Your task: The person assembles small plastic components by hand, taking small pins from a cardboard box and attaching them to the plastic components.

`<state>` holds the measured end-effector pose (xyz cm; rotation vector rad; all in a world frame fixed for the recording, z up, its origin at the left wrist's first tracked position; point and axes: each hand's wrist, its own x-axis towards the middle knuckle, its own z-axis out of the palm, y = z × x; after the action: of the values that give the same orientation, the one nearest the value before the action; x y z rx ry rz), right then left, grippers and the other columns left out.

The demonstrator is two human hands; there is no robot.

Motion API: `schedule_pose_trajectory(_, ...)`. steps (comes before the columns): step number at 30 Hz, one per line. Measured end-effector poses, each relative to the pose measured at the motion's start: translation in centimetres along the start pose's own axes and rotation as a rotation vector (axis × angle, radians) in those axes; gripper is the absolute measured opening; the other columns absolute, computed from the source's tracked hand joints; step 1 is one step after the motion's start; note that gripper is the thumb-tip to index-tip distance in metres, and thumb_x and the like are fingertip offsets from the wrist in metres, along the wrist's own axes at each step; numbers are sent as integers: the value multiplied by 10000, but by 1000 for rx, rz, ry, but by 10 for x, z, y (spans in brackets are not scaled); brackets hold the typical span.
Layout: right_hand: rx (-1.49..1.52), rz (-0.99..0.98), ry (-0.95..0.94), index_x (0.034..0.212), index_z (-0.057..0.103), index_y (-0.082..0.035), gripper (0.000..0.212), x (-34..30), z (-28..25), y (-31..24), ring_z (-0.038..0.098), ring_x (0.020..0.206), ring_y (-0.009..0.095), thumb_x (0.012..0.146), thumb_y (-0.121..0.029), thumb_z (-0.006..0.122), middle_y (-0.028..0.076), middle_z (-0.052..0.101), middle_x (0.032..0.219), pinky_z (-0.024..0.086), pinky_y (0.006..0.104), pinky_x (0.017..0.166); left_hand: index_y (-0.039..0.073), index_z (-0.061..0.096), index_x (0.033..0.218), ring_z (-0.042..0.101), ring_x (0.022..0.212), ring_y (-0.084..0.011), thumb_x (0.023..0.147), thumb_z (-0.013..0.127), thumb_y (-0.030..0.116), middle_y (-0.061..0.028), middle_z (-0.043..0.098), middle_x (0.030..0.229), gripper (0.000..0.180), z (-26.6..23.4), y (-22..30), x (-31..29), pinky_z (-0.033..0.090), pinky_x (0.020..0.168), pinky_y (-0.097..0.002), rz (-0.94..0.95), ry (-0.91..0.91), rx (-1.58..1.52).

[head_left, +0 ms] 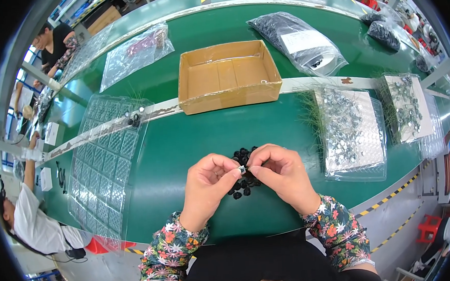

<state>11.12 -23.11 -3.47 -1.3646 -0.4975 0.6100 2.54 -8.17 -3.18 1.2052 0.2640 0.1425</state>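
Above a pile of small black round parts (246, 191) on the green table, my two hands meet fingertip to fingertip. My left hand (211, 185) pinches a small silver-and-dark part (242, 169) between thumb and forefinger. Close against it, my right hand (281, 175) is closed in a pinch too; its fingertips hide most of what is between them. To the right lies a clear tray (381, 169) with a pale sheet carrying many small silver parts (345, 128), thin green wires sticking out along its left side.
An open cardboard box (233, 101) stands beyond my hands. Left is a clear compartment tray (100, 168) with a few black parts at its top corner. Plastic bags (299, 40) lie farther back, and a second wired tray (406, 109) sits far right. Co-workers (57, 47) sit at the left.
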Motion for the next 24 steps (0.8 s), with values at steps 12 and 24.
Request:
schedule_pose_trajectory(12,5,-11,-18,789,571,13,36,0,-1,0,544,736,78,773,3,602,53,553,909,468,195,603,-2,567,853,564,734,-77,821,594,-5,-45,612,825,42,0,-2,2,460,684,-206,-10,21,-8)
schedule_pose_trajectory(24,-1,10,-31,786,575,10,33,1,-1,0,524,710,56,782,-11,601,62,544,958,452,176,578,-2,561,846,566,721,-79,823,594,2,-36,606,804,40,3,-1,2,466,674,-207,-42,41,0)
